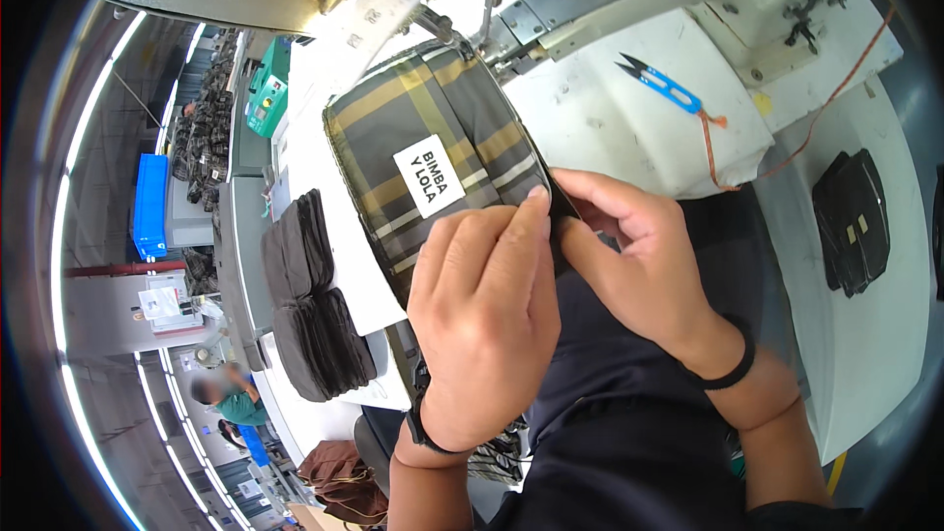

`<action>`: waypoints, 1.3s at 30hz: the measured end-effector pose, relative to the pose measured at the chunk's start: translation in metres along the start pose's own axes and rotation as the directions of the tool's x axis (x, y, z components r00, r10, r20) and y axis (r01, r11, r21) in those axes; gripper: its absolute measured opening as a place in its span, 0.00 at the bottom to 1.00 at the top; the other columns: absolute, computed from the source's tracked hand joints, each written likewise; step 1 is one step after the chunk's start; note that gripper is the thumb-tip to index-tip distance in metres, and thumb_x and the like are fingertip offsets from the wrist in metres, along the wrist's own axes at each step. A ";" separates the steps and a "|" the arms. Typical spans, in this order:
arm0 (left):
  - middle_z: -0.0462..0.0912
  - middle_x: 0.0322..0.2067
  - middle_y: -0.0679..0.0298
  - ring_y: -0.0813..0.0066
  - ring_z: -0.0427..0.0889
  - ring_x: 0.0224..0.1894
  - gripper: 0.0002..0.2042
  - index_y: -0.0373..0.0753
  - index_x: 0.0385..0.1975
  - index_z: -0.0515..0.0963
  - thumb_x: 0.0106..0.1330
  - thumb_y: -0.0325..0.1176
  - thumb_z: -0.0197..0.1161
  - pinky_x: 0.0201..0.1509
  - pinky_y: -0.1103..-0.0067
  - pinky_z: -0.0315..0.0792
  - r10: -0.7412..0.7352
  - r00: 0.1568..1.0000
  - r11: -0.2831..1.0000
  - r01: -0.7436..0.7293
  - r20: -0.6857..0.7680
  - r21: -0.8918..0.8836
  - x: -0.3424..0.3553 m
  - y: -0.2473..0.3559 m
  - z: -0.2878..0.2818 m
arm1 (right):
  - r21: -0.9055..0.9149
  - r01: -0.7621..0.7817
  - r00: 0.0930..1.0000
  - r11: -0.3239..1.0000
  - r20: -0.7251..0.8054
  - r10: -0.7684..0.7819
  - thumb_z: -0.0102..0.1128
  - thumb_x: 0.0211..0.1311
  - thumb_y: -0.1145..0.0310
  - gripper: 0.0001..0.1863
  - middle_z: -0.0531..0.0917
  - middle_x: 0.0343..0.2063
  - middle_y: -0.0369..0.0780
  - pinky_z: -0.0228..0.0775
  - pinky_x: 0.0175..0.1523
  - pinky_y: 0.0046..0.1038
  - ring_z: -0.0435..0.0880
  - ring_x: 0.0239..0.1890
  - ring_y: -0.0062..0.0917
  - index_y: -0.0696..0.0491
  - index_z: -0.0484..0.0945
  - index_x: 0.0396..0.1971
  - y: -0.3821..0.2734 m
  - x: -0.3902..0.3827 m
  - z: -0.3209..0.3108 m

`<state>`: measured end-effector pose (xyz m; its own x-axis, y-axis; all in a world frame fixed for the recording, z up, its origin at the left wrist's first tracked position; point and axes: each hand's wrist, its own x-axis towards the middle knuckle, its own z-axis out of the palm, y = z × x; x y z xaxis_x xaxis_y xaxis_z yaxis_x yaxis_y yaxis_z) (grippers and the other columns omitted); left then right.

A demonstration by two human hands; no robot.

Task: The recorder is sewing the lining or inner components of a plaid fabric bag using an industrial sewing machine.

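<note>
We have a plaid fabric pouch (433,152) in grey and mustard stripes lying on the white sewing table (610,128), its far end tucked up under the sewing machine (551,15). A white rectangular label sits on its upper face. Our left hand (482,310) lies flat over the near end, fingers together and pressing down, the fingertips reaching the near right edge. Our right hand (629,256) is closed in a pinch, thumb and forefinger nipping that same edge where a dark strip of trim or lining shows.

We judge the pouch light and soft: it bulges a little and gives under the palm, so it will fold or slide unless it is pinned down. The woven cloth looks a bit slick. The seamed edge is the firmest part, and that is where we would grip it, with a flat hand holding the body still.

Blue thread snips (661,82) lie well apart on the table to the right, tied to an orange cord (787,152). A stack of dark pieces (313,295) rests to the left.
</note>
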<state>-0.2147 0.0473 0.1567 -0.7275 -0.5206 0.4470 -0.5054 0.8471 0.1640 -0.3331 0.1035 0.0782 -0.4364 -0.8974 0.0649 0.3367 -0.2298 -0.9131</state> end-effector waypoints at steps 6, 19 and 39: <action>0.84 0.36 0.57 0.59 0.84 0.38 0.15 0.28 0.47 0.85 0.58 0.17 0.70 0.42 0.69 0.78 0.002 1.000 1.000 -0.002 0.007 0.013 0.005 -0.002 0.001 | 0.030 -0.029 1.000 0.999 0.011 0.029 0.58 0.70 0.80 0.20 0.90 0.42 0.39 0.79 0.54 0.23 0.84 0.45 0.15 0.64 0.80 0.61 -0.003 0.006 -0.002; 0.84 0.34 0.61 0.60 0.83 0.36 0.12 0.33 0.46 0.86 0.62 0.19 0.70 0.40 0.68 0.72 -0.026 0.996 1.000 0.027 -0.081 0.012 0.030 -0.027 0.016 | 0.115 0.026 1.000 0.993 0.007 -0.027 0.55 0.71 0.81 0.19 0.88 0.40 0.36 0.78 0.49 0.21 0.81 0.41 0.11 0.65 0.80 0.60 0.007 0.043 0.006; 0.87 0.32 0.55 0.58 0.86 0.32 0.05 0.34 0.40 0.87 0.66 0.23 0.70 0.38 0.71 0.77 -0.019 0.994 1.000 0.020 -0.109 0.003 0.072 -0.060 0.023 | 0.215 0.169 0.977 0.962 -0.165 -0.135 0.62 0.69 0.77 0.10 0.88 0.32 0.43 0.79 0.40 0.26 0.87 0.34 0.20 0.64 0.82 0.47 0.028 0.089 0.036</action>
<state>-0.2473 -0.0438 0.1591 -0.6629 -0.5222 0.5365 -0.5213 0.8363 0.1698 -0.3323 0.0036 0.0728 -0.6092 -0.7838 0.1205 0.4293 -0.4537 -0.7809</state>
